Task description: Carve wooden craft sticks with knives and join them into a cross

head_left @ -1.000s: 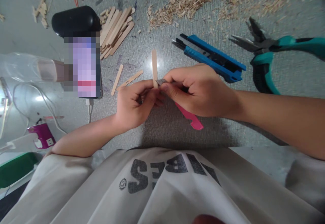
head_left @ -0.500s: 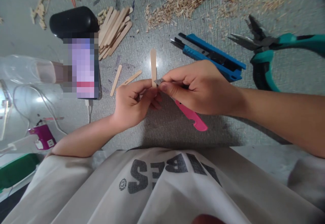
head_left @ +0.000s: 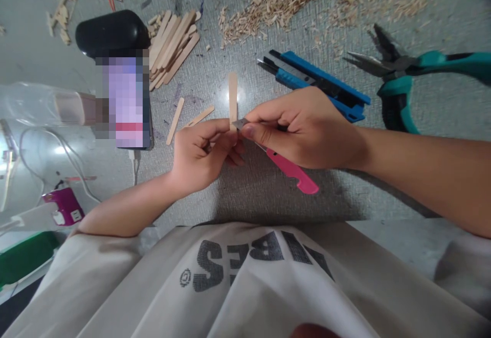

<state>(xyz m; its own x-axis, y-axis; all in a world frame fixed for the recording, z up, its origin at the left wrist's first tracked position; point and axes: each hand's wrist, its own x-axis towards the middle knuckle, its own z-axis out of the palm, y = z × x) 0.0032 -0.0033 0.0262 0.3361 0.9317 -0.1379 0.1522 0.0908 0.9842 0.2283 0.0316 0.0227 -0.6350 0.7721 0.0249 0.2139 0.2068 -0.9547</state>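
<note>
A flat wooden craft stick (head_left: 232,92) points away from me, its near end pinched by my left hand (head_left: 203,151). My right hand (head_left: 295,128) is closed on a small grey metal blade (head_left: 239,122), whose tip touches the stick just above my left fingertips. Below my right palm a pink handle (head_left: 293,172) with a notched end sticks out; whether it joins the blade is hidden. Left of the held stick lie two short pieces, one a narrow stick piece (head_left: 175,120), the other a slit piece (head_left: 202,115) close to my left knuckles.
A blue utility knife (head_left: 326,85) lies beyond my right hand, with teal-handled pliers (head_left: 399,67) farther right. Wood shavings (head_left: 276,10) spread across the back. At left are a craft stick pile (head_left: 174,41), a black case (head_left: 111,32), a phone (head_left: 128,103) and a purple charger (head_left: 63,206).
The pink handle has shifted slightly to the right and away from me. My right hand has moved up a little; the blade stays against the stick, and my left hand barely moves.
</note>
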